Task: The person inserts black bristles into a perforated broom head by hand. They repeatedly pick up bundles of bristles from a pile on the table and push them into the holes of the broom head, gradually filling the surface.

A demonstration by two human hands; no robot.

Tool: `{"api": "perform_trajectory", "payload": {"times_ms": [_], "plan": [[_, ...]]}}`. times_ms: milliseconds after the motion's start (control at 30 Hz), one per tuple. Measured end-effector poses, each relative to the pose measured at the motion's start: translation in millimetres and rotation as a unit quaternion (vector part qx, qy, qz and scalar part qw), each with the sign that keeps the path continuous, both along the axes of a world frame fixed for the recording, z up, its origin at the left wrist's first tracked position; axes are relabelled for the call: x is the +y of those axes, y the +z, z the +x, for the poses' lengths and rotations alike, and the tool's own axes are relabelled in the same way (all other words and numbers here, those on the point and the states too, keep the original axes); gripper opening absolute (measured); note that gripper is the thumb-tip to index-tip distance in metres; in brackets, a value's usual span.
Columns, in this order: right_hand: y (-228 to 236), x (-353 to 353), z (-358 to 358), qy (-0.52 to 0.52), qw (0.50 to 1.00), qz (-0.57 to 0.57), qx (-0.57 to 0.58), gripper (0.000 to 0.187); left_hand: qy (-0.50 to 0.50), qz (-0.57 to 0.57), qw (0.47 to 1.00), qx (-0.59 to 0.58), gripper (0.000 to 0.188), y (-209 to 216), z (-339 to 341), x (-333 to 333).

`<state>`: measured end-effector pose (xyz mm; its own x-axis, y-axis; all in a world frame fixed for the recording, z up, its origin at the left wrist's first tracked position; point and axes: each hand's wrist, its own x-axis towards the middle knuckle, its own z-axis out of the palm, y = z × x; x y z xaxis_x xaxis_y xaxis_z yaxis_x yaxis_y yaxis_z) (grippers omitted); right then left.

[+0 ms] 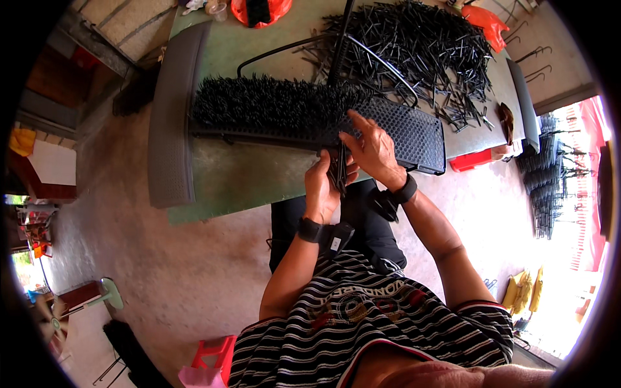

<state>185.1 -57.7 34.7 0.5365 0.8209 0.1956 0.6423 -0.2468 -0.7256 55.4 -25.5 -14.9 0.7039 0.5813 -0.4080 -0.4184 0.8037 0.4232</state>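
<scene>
A long black perforated panel lies along the table's near side. Short black bristle strips stand densely over its left and middle part, while holes show on its right part. My left hand, in front of the panel's near edge, is closed around a bundle of loose black strips. My right hand is just right of it, with thumb and index finger apart. Its index fingertip is by the last bristles; its thumb is near the bundle's top. I see no strip between them, and its other fingers are partly hidden.
A large pile of black strips covers the back right of the green table. A thin black metal frame rises behind the panel. Grey padding covers the table's left end. A red stool stands at lower left.
</scene>
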Motion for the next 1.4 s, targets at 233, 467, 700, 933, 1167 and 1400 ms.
{"api": "perform_trajectory", "payload": {"times_ms": [233, 467, 700, 933, 1167, 1400], "plan": [[-4.7, -6.9, 14.9, 0.003, 0.998, 0.029, 0.055, 0.021, -0.021, 0.031, 0.996, 0.084, 0.015, -14.0, 3.7, 3.0], [-11.8, -4.8, 15.6, 0.043, 0.992, -0.021, 0.115, 0.022, -0.024, 0.136, 0.984, 0.114, 0.016, 1.5, 1.5, -4.4], [-3.0, 0.3, 10.7, -0.017, 0.966, 0.013, 0.259, 0.018, -0.004, 0.029, 0.998, 0.051, 0.017, 3.3, 0.5, -2.9], [0.5, 2.5, 11.1, -0.068, 0.965, 0.057, 0.247, 0.017, -0.017, 0.103, 0.989, 0.107, 0.014, -11.2, -1.3, -2.2], [0.8, 19.8, 2.9, -0.042, 0.96, 0.221, 0.168, 0.015, 0.011, 0.075, 0.992, 0.105, 0.013, -13.2, -7.7, -4.2], [-9.9, 27.8, 1.9, 0.029, 0.978, 0.207, -0.028, 0.015, 0.032, 0.059, 0.99, 0.123, 0.014, -8.7, -12.8, -1.3]]}}
